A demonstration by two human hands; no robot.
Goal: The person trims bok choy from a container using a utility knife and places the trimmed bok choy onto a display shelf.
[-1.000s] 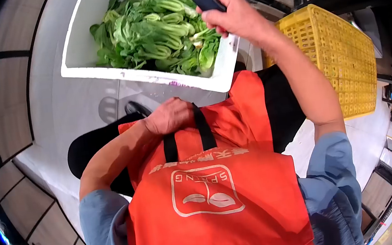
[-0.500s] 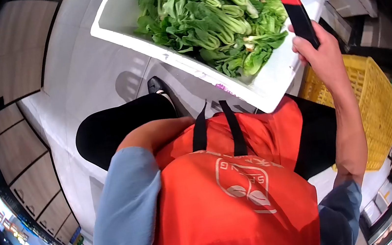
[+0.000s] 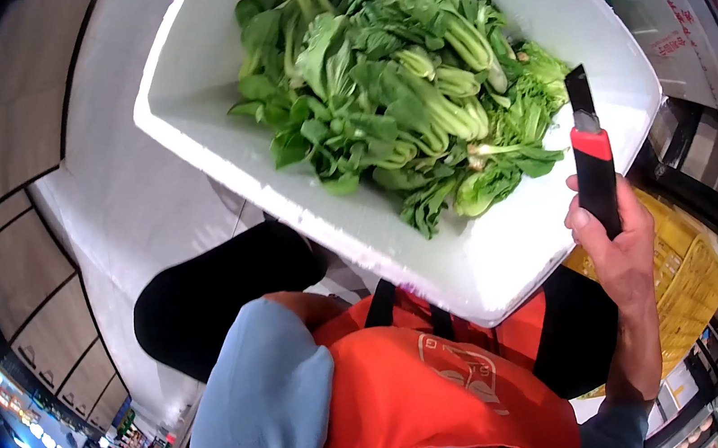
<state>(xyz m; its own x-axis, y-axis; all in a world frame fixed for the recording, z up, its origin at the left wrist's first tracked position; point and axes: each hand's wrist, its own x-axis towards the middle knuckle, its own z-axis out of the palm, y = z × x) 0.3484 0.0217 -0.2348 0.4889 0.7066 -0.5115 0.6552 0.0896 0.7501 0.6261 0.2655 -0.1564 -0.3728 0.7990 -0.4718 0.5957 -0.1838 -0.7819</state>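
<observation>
The right hand is closed around the black handle of a utility knife, thumb on the near side of the grip. The blade is extended and points away from the wearer, over the right-hand part of the white box. Leafy greens lie heaped inside the box, left of the knife; the blade tip appears close to the frilly leaves — contact cannot be determined. The left hand is hidden beyond the blue-grey sleeve; its state cannot be told. The near corner of the box overlaps the red apron. A yellow crate is located right of the box — partly behind the right hand and forearm.
</observation>
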